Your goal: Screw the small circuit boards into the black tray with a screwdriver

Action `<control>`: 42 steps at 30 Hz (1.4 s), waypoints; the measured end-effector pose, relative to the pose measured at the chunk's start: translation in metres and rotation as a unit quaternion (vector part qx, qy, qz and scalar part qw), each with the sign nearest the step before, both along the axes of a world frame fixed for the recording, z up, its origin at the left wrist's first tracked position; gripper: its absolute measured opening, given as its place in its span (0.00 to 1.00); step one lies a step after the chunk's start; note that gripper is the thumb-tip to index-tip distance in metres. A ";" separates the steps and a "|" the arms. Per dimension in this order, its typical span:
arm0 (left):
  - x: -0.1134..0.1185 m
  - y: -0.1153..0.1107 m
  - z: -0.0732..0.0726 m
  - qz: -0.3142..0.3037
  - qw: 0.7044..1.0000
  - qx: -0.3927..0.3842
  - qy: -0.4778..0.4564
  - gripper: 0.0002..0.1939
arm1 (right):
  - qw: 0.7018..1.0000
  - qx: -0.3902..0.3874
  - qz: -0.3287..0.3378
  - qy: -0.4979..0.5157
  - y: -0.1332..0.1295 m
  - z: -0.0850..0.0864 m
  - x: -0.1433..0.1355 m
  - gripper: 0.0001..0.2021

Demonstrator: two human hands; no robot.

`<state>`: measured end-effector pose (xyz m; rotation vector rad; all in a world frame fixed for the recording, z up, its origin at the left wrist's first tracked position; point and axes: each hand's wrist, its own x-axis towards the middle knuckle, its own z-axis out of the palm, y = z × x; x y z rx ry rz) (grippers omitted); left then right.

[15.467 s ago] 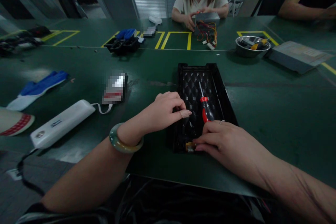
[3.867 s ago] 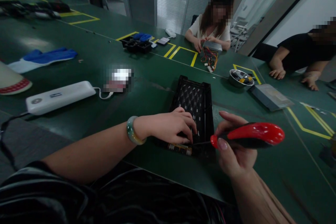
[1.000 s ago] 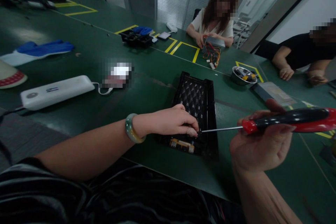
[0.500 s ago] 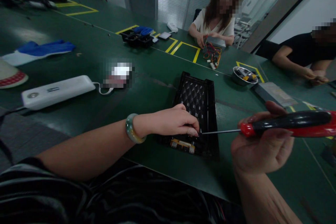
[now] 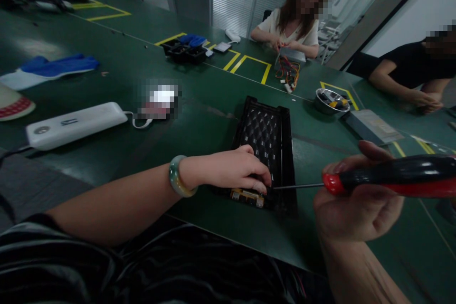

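A black plastic panel (image 5: pixel 261 126) with a quilted-looking inner face lies on the green table in front of me. Over its near half, my left hand (image 5: pixel 245 171) has its fingers curled and pinched close to the screwdriver's tip; whatever is between them is too small to make out. My right hand (image 5: pixel 356 209) is wrapped round the red and black handle of a screwdriver (image 5: pixel 399 173). Its thin shaft points left, the tip near my left fingertips. A small circuit board (image 5: pixel 247 197) with white connectors sits at the panel's near end.
Left lie a white power strip (image 5: pixel 76 126) and blue-white gloves (image 5: pixel 52 65). A metal bowl (image 5: pixel 331 107) of tools and a grey metal box (image 5: pixel 372 126) are at right. Across the table, one person (image 5: pixel 292 33) handles a wired metal unit; another person (image 5: pixel 409 71) sits at far right.
The screwdriver and its tip have dropped slightly toward the panel's near end. My left fingers have shifted a little the same way. Across the table, the person's hands have moved.
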<state>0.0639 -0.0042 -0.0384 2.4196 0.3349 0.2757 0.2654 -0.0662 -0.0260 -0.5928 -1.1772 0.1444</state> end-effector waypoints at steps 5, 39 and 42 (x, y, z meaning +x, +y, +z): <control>0.002 -0.006 0.001 0.000 1.000 0.028 -0.008 0.08 | 1.000 -0.003 0.008 -0.009 -0.001 0.001 -0.001 0.11; 0.003 -0.012 -0.006 0.014 0.983 0.178 -0.038 0.07 | 0.995 -0.079 0.023 -0.051 0.004 -0.009 0.001 0.09; 0.003 -0.012 -0.006 0.018 0.982 0.183 -0.042 0.07 | 0.994 -0.094 0.008 -0.053 0.001 -0.007 -0.001 0.10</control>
